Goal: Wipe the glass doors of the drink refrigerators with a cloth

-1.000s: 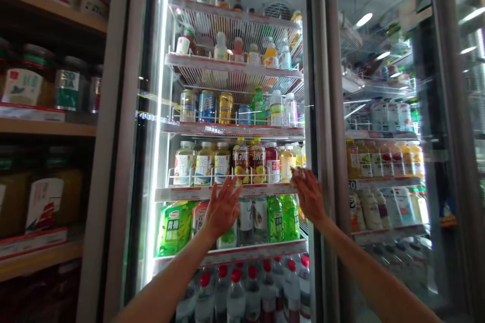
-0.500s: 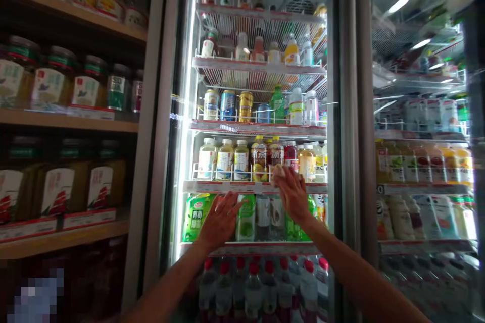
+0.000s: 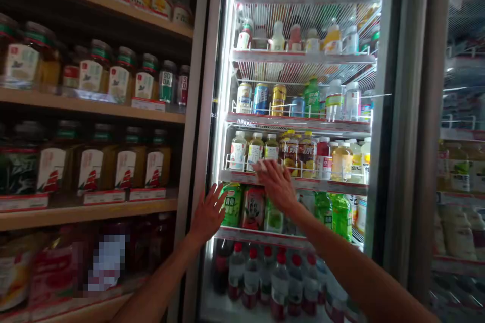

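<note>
My right hand (image 3: 278,185) is closed over a small pale cloth (image 3: 259,166), pressed flat toward the glass door of a lit drinks fridge. Behind it, through the glass, runs the front edge of a shelf (image 3: 326,186) holding bottled teas. My left hand (image 3: 207,216) has its fingers spread, with the palm toward the left side of the door by the metal frame (image 3: 206,126). Nothing shows in it. Just right of that hand, behind the glass, stands a green drink pack (image 3: 232,207). Most of the cloth is hidden under my right fingers.
To the left, wooden shelves (image 3: 94,106) carry rows of bottles with price tags. Bottles with red caps (image 3: 280,260) stand low in the fridge. A thick metal upright (image 3: 424,126) divides this door from another fridge on the right.
The view has turned left, bringing more of the wooden shelves in. My right hand with the cloth has moved left across the glass. My left hand has shifted left toward the door frame.
</note>
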Demonstrator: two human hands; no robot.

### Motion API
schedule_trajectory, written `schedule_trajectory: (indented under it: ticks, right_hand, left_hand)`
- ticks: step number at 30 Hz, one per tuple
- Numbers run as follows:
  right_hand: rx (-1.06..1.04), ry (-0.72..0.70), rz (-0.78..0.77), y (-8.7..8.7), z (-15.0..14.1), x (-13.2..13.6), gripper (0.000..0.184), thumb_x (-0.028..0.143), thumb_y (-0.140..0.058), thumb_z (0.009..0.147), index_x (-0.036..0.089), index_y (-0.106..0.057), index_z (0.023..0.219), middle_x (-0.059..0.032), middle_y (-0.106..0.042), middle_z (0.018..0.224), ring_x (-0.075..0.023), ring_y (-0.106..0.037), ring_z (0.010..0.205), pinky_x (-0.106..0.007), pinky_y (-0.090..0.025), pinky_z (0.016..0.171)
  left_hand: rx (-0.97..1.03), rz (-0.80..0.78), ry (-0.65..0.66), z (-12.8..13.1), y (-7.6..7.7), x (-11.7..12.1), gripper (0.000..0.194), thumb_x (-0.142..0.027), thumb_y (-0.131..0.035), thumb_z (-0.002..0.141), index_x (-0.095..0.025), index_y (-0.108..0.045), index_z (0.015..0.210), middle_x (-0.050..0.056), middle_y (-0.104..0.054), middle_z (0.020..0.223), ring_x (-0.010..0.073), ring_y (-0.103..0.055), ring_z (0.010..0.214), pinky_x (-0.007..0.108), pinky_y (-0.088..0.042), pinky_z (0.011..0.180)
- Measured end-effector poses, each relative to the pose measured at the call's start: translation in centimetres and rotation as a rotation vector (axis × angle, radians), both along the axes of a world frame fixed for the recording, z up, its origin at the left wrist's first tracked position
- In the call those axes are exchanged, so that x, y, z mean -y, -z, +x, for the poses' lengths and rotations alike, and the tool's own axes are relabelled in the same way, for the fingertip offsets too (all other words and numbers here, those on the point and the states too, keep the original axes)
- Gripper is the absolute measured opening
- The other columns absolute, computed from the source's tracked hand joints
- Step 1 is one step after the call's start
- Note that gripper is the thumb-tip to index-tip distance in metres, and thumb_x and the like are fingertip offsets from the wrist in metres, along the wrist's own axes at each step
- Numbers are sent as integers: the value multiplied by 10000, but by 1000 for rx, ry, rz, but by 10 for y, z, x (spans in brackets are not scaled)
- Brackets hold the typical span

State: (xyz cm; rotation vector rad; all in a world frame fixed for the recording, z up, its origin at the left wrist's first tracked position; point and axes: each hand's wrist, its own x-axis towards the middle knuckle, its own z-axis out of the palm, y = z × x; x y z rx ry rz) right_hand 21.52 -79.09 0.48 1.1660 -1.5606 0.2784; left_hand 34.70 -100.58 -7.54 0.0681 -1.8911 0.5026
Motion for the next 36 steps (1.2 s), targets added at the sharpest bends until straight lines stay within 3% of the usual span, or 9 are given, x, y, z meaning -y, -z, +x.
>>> schedule_trajectory:
  ticks: [3, 8, 10, 15, 17, 19, 23, 30, 36]
  right_hand:
    - [46, 20, -76, -10, 11, 28, 488, 160, -452, 825, 271, -426, 1299, -28, -243, 1480, -237, -151, 1377, -505, -163, 1088]
    - [-156, -192, 297, 65, 22, 51, 429, 204, -472, 839, 270, -460, 1262, -3, -353, 1432, -201, -235, 1352, -445, -223, 1086]
    - [-186, -239, 354, 57, 26, 62, 415, 196, -462, 844, 269, -469, 1253, -8, -384, 1413, -193, -271, 1336, -441, -220, 1090]
    - [-23, -145, 53, -19, 44, 112, 445, 131, -432, 836, 265, -463, 1260, -14, -298, 1459, -226, -181, 1369, -491, -121, 1109]
    - [-31, -176, 75, -6, 52, 128, 440, 132, -446, 828, 253, -471, 1251, -15, -290, 1463, -229, -169, 1372, -485, -129, 1109]
    - [-92, -230, 188, 36, 56, 132, 416, 154, -462, 828, 240, -486, 1234, -24, -319, 1449, -228, -209, 1359, -467, -181, 1098]
    - [-222, -300, 361, 101, 51, 110, 351, 218, -457, 855, 232, -506, 1202, -23, -435, 1374, -192, -326, 1301, -409, -286, 1055]
    - [-28, -89, -2, 1, 17, 50, 441, 154, -465, 832, 259, -464, 1261, -39, -289, 1462, -242, -181, 1367, -523, -135, 1090]
    - [-142, -169, 306, 99, -2, -4, 458, 219, -478, 841, 289, -436, 1291, -5, -391, 1410, -189, -248, 1345, -426, -185, 1093]
  left_hand:
    - [-27, 46, -18, 7, 5, 10, 481, -190, -403, 844, -165, -365, 1324, 115, -339, 1420, 245, -258, 1339, 486, -261, 1072]
    - [-14, 103, -33, 30, 18, 31, 502, -203, -401, 848, -149, -329, 1342, 127, -330, 1423, 245, -258, 1339, 486, -255, 1073]
    - [-19, 111, -36, 39, 19, 40, 514, -211, -398, 851, -156, -312, 1354, 126, -335, 1421, 245, -266, 1336, 486, -245, 1076]
    - [-76, 168, -48, 47, 12, 50, 545, -234, -388, 861, -177, -248, 1385, 132, -307, 1434, 246, -250, 1343, 502, -235, 1075]
    - [-86, 173, -39, 47, 11, 48, 549, -235, -381, 867, -183, -227, 1391, 133, -293, 1440, 242, -241, 1347, 500, -240, 1073]
    - [-95, 168, -27, 50, 12, 45, 543, -236, -378, 871, -190, -226, 1390, 132, -293, 1441, 239, -242, 1347, 491, -246, 1072]
    - [-78, 154, -30, 57, 13, 41, 529, -228, -379, 872, -187, -240, 1381, 133, -301, 1438, 238, -251, 1344, 484, -257, 1067]
    - [-79, 154, 24, 32, 5, 18, 519, -224, -383, 870, -172, -259, 1371, 142, -300, 1437, 250, -248, 1344, 498, -261, 1064]
    - [8, 95, 52, 5, 19, -17, 501, -219, -392, 868, -162, -288, 1355, 134, -303, 1436, 246, -198, 1360, 482, -257, 1071]
